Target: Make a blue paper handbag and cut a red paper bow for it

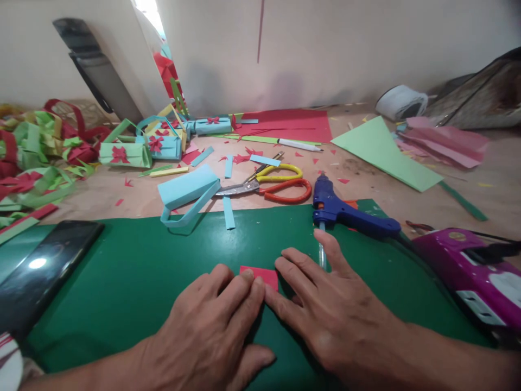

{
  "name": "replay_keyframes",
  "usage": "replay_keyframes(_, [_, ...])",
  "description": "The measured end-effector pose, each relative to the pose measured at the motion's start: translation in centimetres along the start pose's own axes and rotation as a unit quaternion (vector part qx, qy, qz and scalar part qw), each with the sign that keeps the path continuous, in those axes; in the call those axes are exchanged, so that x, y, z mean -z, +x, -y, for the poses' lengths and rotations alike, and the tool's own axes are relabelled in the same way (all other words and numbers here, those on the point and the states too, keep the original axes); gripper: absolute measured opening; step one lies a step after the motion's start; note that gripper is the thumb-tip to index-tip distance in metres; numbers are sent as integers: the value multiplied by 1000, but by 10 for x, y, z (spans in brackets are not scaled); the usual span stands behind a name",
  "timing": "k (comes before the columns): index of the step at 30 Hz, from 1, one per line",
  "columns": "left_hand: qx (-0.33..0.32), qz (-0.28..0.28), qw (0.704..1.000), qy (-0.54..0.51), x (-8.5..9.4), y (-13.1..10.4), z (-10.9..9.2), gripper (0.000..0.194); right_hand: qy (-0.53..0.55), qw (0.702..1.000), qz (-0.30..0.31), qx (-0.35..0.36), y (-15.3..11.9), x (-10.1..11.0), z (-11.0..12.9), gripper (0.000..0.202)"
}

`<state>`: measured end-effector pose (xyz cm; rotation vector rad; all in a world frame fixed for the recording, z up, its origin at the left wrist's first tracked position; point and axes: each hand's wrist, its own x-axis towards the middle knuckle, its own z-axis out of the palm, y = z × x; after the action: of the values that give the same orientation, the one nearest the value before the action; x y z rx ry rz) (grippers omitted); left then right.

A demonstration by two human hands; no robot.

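Note:
A small red piece of paper [268, 276], which looks folded, lies flat on the green mat [134, 271]. My left hand [214, 317] rests its stretched fingertips on the paper, with the thumb apart below. On the other side, my right hand [328, 307] touches the paper's right edge with its fingers extended and its thumb raised. Both hands are open and grip nothing. Part of the paper is hidden under the fingers. Just beyond my right hand lies a blue glue gun [345, 214] with a clear glue stick in it.
Scissors [264, 185] and a light-blue paper bag [189, 187] lie behind the mat. Finished paper bags [126, 155] with red bows stand at back left. A phone [52, 271] is left; a magenta power strip [468, 271] is right. Green paper [386, 152] and red scraps lie farther back.

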<state>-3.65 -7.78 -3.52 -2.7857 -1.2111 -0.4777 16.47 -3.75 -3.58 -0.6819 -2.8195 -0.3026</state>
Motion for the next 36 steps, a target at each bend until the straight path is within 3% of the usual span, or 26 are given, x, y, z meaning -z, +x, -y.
replay_keyframes(4, [6, 33, 999, 11, 3, 0, 1, 41, -6, 1000, 2, -2, 0, 3, 3, 30])
replay_keyframes(10, [1, 6, 998, 64, 2, -9, 1, 33, -47, 998, 12, 25, -6, 6, 4, 24])
replay_keyframes(16, [3, -6, 998, 60, -3, -14, 3, 30, -82, 993, -22, 76, -7, 2, 0, 12])
replay_keyframes(27, [24, -19, 999, -40, -1, -4, 6, 27, -180, 979, 10, 96, 15, 8, 16, 13])
replay_keyframes(36, [40, -16, 999, -18, -15, 17, 12, 24, -163, 985, -14, 62, 18, 16, 3, 19])
